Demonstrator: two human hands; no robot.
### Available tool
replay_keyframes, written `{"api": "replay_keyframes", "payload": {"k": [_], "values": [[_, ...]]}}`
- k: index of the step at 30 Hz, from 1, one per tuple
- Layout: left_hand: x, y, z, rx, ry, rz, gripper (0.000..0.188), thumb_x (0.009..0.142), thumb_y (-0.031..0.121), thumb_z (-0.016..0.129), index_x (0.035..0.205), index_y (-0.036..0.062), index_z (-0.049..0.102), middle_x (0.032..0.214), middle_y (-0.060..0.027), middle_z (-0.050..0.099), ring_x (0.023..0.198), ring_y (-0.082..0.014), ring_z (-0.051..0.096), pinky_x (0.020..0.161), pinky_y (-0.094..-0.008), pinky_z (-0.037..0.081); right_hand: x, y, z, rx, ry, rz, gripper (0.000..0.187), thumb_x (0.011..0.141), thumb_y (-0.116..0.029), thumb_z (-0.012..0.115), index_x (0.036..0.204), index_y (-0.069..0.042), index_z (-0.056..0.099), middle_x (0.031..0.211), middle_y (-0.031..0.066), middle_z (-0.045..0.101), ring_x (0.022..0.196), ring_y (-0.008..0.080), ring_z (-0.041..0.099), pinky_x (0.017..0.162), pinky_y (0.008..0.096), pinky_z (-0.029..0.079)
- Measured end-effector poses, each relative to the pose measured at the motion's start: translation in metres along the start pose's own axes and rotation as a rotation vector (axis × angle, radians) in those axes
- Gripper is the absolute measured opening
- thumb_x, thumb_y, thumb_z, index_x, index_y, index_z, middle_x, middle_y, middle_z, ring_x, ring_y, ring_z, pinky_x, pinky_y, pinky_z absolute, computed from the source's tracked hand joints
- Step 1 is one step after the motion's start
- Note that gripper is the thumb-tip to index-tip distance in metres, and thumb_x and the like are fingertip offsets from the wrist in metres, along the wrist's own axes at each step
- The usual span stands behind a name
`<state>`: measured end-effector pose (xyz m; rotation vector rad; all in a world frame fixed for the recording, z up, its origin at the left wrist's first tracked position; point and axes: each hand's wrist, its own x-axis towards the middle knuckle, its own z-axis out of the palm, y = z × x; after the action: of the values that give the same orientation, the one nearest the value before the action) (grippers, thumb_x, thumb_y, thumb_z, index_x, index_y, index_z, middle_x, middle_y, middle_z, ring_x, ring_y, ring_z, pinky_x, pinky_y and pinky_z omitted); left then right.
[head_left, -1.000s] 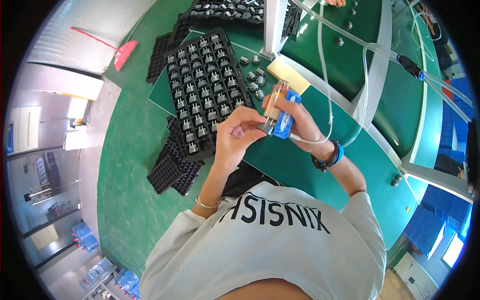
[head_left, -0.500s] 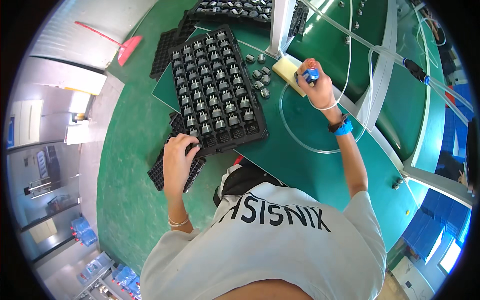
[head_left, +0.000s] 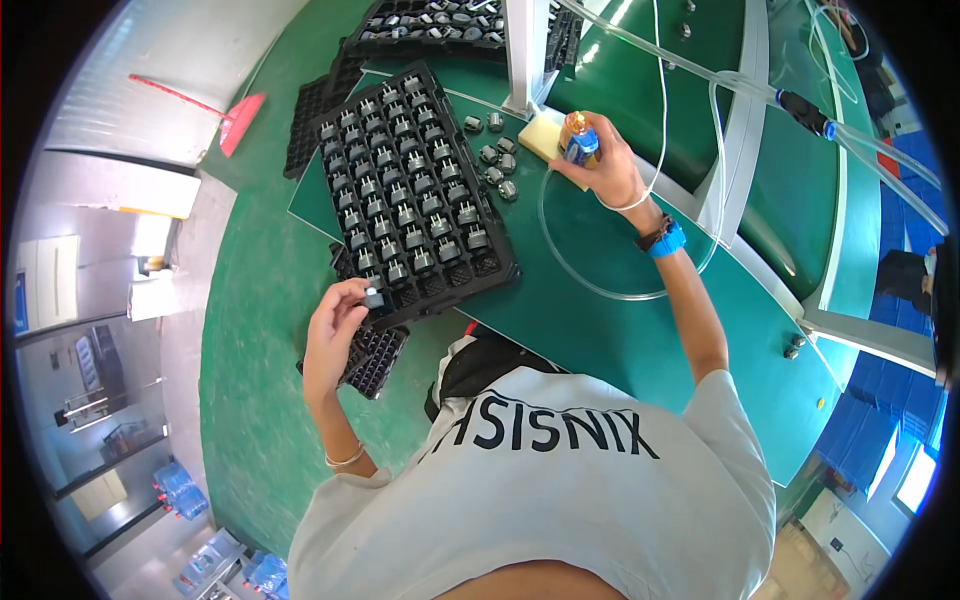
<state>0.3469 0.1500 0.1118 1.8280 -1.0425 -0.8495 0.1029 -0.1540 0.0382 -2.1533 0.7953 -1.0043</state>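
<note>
My left hand (head_left: pixel 335 335) is at the near left corner of a black compartment tray (head_left: pixel 455 308), thumb and fingers closed on a small grey part (head_left: pixel 373 298). Whether that part rests in a compartment is hard to tell. Rows of grey metal parts with upright prongs (head_left: pixel 422 260) fill most of the tray; a few near compartments hold none. My right hand (head_left: pixel 612 170) is closed round a small blue bottle-like container with an orange top (head_left: pixel 580 140). It stands beside a yellow sponge block (head_left: pixel 541 137), and the fingers partly hide its lower end.
Several loose metal parts (head_left: pixel 497 155) lie on the green table (head_left: pixel 620 340) right of the tray. A clear tube (head_left: pixel 565 262) curves across the tabletop. A white post (head_left: pixel 521 60) rises behind the sponge. More black trays (head_left: pixel 378 362) sit below the left edge.
The view has shifted slightly. My left hand has drawn back a little from the tray corner, uncovering the part in its fingers. My right hand has turned, showing more of the blue container.
</note>
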Motion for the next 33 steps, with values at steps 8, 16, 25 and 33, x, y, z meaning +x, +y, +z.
{"api": "replay_keyframes", "payload": {"k": [8, 16, 25, 33], "values": [[0.016, 0.002, 0.033, -0.922, -0.214, -0.009, 0.021, 0.091, 0.019, 0.047, 0.106, 0.0048, 0.044, 0.102, -0.0111, 0.053, 0.093, -0.0159, 0.050, 0.080, -0.0261, 0.042, 0.014, 0.007, 0.005, -0.125, 0.102, 0.012, 0.033, 0.073, -0.019, 0.068, 0.097, -0.002, 0.053, 0.086, 0.0141, 0.058, 0.074, 0.0248, 0.058, 0.070, 0.0311, 0.047], [0.026, 0.016, 0.068, -0.873, -0.275, -0.021, 0.026, 0.087, 0.012, 0.051, 0.111, 0.0011, 0.047, 0.102, -0.0069, 0.055, 0.090, -0.0123, 0.052, 0.080, -0.0234, 0.041, 0.067, 0.116, -0.056, -0.418, 0.477, 0.180, 0.043, 0.076, -0.040, 0.061, 0.099, -0.004, 0.055, 0.070, 0.0213, 0.060, 0.066, 0.0376, 0.060, 0.057, 0.0423, 0.047], [0.036, 0.023, 0.092, -0.894, -0.260, 0.074, 0.026, 0.077, -0.006, 0.053, 0.103, 0.0010, 0.052, 0.102, -0.0073, 0.056, 0.092, -0.0138, 0.054, 0.083, -0.0257, 0.043, 0.072, 0.123, -0.067, -0.614, 0.680, -0.172, 0.035, 0.078, -0.036, 0.061, 0.091, -0.004, 0.062, 0.089, 0.0189, 0.062, 0.077, 0.0341, 0.059, 0.067, 0.0394, 0.047], [0.067, 0.051, 0.128, -0.809, -0.098, 0.198, 0.026, 0.075, -0.005, 0.061, 0.100, -0.0019, 0.055, 0.097, -0.0055, 0.056, 0.088, -0.0146, 0.058, 0.080, -0.0258, 0.046, 0.009, -0.036, -0.019, 1.251, -0.086, 0.690, 0.035, 0.085, -0.035, 0.053, 0.102, -0.005, 0.052, 0.088, 0.0023, 0.057, 0.076, 0.0123, 0.057, 0.066, 0.0215, 0.044]]}}
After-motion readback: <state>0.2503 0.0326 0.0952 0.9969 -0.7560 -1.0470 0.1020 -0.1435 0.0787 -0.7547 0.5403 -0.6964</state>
